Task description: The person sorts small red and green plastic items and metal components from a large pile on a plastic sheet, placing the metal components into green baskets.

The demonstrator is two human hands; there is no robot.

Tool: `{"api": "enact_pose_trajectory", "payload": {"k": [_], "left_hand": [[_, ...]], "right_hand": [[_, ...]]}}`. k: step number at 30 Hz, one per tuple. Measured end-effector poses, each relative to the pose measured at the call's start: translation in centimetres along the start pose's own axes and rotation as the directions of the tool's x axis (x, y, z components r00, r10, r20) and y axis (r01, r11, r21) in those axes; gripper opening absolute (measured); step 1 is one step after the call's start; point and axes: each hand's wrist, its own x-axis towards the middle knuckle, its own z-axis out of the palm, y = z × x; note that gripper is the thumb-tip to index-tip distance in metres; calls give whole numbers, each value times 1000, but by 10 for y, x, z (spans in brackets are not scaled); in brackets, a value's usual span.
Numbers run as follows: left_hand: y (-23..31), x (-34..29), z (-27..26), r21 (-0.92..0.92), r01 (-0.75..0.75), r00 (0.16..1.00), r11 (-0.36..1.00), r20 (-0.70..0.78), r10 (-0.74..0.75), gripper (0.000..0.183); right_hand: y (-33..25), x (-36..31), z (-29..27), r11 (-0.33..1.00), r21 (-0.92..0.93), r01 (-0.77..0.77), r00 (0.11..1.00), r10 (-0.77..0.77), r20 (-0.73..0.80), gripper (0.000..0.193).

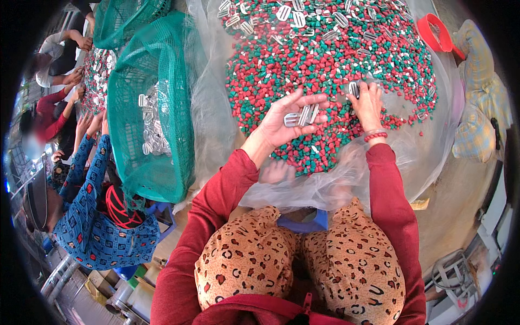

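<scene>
My left hand (275,120) is turned palm up over the pile. Several slotted metal buckles (306,115) lie across its palm and fingers, with the thumb raised. My right hand (368,106), wearing a red bead bracelet at the wrist, reaches palm down into the pile. Its curled fingers pinch another slotted metal buckle (353,89) at the thumb side. Around both hands spreads a thick layer of small red and green cone-shaped pieces (319,70), with white bits among them. More loose metal buckles (298,20) are scattered on top, mostly at the far side.
Clear plastic sheeting (214,108) lies under the pile. To the left stands a green mesh-lined basket (122,124) with metal buckles inside. A red ring-shaped object (428,33) is at the far right. People work at another pile on the left; a person in plaid sits at the right.
</scene>
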Motion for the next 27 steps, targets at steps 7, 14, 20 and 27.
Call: {"api": "enact_pose_trajectory", "payload": {"k": [7,14,20,27], "left_hand": [[-4,11,34,-182,-73,995,981,52,83,63],[-20,24,-9,-201,-14,997,979,-79,-2,58],[-5,-5,1,-351,-85,993,932,42,106,40],[112,-130,76,-569,-556,478,607,379,793,36]], "right_hand": [[1,15,-27,997,-23,-72,994,74,84,21],[-56,-8,-88,906,375,198,956,-262,129,19],[-85,-16,-107,875,450,182,957,-262,123,31],[-37,1,-115,790,593,158,965,-251,76,29]]}}
